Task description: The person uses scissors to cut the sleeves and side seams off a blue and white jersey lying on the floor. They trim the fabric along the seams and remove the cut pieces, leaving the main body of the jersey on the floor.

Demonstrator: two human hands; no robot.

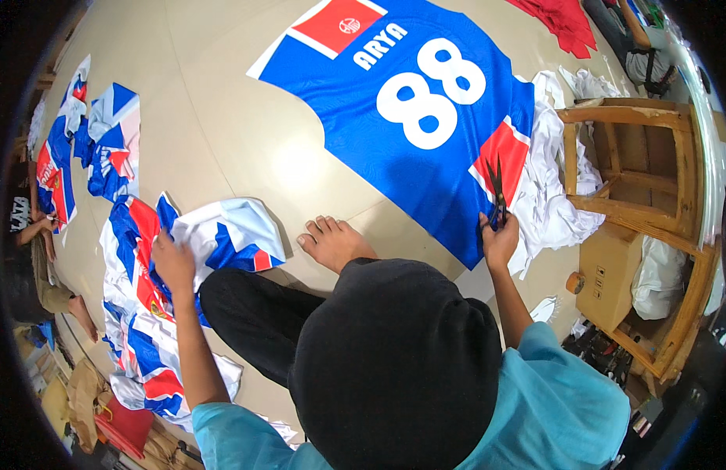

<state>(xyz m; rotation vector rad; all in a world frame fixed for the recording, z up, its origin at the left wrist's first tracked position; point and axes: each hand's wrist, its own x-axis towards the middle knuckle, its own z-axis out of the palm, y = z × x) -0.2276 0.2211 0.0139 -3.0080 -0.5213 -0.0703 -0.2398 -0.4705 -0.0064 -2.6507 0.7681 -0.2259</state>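
Note:
My right hand (500, 241) is closed around the handles of dark scissors (497, 192). Their blades point away from me, slightly parted, over the lower right corner of a cut jersey panel (363, 125). That panel lies flat on the floor, blue with red and white patches and large white printing. On the left, my left hand (173, 265), a little blurred, grips the cloth of a crumpled jersey piece (241, 235) in blue, white and red. This piece rests on a heap of similar printed fabric (155, 352) beside my bent knee; its underside is hidden.
White fabric scraps (563, 196) lie along the right, near a wooden stool frame (629, 157) and a cardboard box (610, 274). More jersey pieces (112, 145) are spread at far left, by another person's hand (45, 225). Red cloth (563, 23) lies at the top. My bare foot (337, 241) is in the middle.

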